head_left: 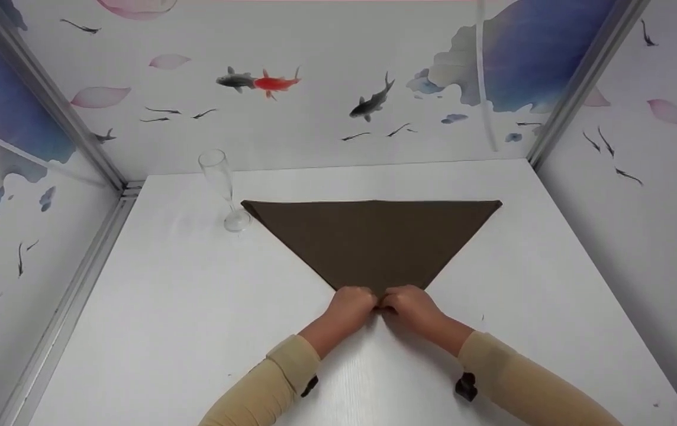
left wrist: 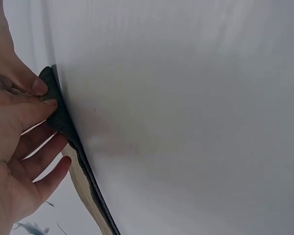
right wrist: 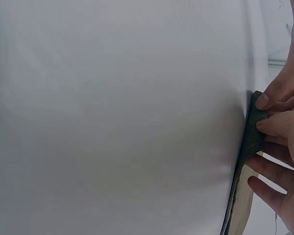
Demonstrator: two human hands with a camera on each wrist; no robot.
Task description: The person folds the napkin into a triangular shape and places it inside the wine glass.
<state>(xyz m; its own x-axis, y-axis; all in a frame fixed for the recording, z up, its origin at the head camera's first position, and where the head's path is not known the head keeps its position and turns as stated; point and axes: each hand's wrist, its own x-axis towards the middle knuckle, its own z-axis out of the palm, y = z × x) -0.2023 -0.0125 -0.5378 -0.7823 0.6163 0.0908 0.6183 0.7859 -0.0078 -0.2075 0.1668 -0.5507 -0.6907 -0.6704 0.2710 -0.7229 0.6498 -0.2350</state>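
A dark brown cloth napkin (head_left: 374, 242), folded into a triangle, lies on the white table with its long edge at the back. Both hands meet at its near corner. My left hand (head_left: 350, 310) pinches that corner between thumb and fingers; beside it my right hand (head_left: 414, 309) pinches the same corner. In the left wrist view the napkin (left wrist: 59, 105) looks dark green, its tip between the thumbs and forefingers. The right wrist view shows the napkin's corner (right wrist: 255, 127) gripped the same way, with the other fingers spread along its edge.
A clear champagne flute (head_left: 237, 220) stands upright at the back left, close to the napkin's left corner. White panels (head_left: 315, 130) printed with fish and petals enclose the table (head_left: 167, 331) at the back and both sides, with metal frame posts (head_left: 587, 77) at the corners.
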